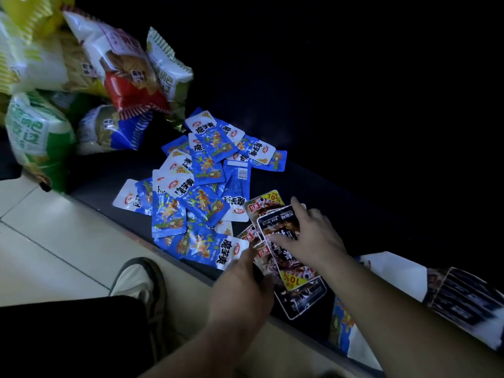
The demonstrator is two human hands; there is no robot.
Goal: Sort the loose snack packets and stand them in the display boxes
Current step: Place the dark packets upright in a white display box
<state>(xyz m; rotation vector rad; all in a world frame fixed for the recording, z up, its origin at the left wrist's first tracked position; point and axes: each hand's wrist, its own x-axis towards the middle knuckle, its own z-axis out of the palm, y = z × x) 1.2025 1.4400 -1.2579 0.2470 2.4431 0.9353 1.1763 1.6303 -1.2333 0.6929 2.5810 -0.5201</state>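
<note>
Big chip bags point(109, 77) were piled far left, blue packets point(196, 186) heaped loose on the dark ledge point(109, 192). My left hand point(240, 285) sat at the dark packets point(297, 293), couldn't tell its grip; right hand point(313, 236) fingers point(297, 207) lay spread flat on them

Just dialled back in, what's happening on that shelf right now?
A person is gathering the dark brown foil snack packets on the dark shelf: the right hand lies spread on the top one, the left hand meets their near edge, grip unclear. The blue-and-white snack packets lie in a loose heap beside them, unsorted.
</note>
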